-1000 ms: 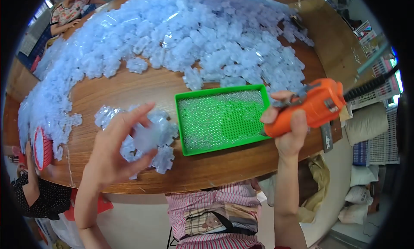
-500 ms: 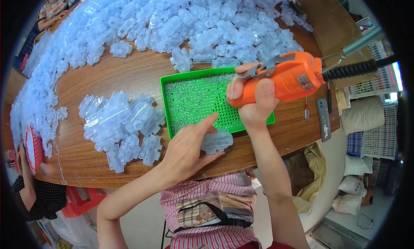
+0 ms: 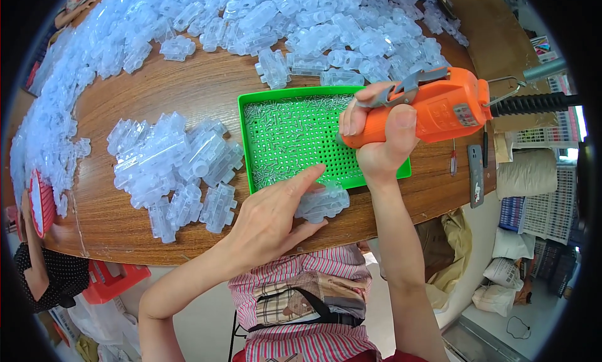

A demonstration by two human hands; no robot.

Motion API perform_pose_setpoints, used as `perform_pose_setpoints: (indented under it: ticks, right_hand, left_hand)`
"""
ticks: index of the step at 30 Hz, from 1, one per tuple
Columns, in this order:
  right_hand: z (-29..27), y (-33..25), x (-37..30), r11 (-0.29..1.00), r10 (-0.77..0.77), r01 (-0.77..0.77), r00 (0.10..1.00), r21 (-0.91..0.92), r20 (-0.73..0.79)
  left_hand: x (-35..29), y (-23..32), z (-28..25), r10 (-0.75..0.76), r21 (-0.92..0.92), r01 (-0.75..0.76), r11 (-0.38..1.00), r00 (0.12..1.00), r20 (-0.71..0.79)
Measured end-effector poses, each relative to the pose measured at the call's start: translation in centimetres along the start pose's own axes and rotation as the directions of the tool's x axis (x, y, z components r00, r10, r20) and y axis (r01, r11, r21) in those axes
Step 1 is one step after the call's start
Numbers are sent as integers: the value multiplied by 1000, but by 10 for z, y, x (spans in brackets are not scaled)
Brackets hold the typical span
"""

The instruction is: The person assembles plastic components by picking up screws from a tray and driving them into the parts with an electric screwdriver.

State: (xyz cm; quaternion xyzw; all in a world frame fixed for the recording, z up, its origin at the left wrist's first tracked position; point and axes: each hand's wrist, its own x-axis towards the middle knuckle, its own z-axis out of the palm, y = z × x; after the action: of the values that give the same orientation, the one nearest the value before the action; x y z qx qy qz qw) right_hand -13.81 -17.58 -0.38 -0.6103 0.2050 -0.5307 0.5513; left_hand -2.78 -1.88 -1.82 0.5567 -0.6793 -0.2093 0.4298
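My right hand (image 3: pixel 385 130) is wrapped round an orange electric screwdriver (image 3: pixel 426 114), thumb along its body. The screwdriver's tip points down and left over a green tray (image 3: pixel 243 142) with a perforated bottom, where many small silver screws (image 3: pixel 282 120) lie. At the tray's near edge my left hand (image 3: pixel 269 211) has a clear plastic housing (image 3: pixel 323 202) between its thumb and fingers. The index finger stretches over the tray's rim above the piece. Left of the tray, a small heap of similar clear housings (image 3: pixel 169 164) rests on the wooden table (image 3: pixel 125 236).
A large pile of clear housings (image 3: pixel 263 20) covers the table's far and left side. A red basket (image 3: pixel 42 205) stands at the left edge, with another person's arm (image 3: pixel 34 249) beside it. A small screwdriver (image 3: pixel 453 161) and a phone (image 3: pixel 476 174) lie at right. A spring (image 3: pixel 544 70) and black cable reach the tool.
The whole view has shifted slightly. Both hands, the screwdriver and the plastic housing keep nearly the same places relative to the tray.
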Motion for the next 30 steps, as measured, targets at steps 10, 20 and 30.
perform_pose_setpoints:
  ticks: [10, 20, 30]
  right_hand:
    - [0, -30, -8, 985, 50, -64, 995, 159, 92]
    - [11, -92, -44, 975, -126, 53, 933, 215, 337]
    - [15, -80, -49, 991, -60, 6, 912, 133, 405]
  left_hand:
    - [-4, -3, -1, -116, -112, 117, 987, 993, 20]
    - [-4, -3, 1, -110, -132, 112, 985, 994, 17]
    - [-4, -11, 2, -42, -105, 38, 994, 999, -29]
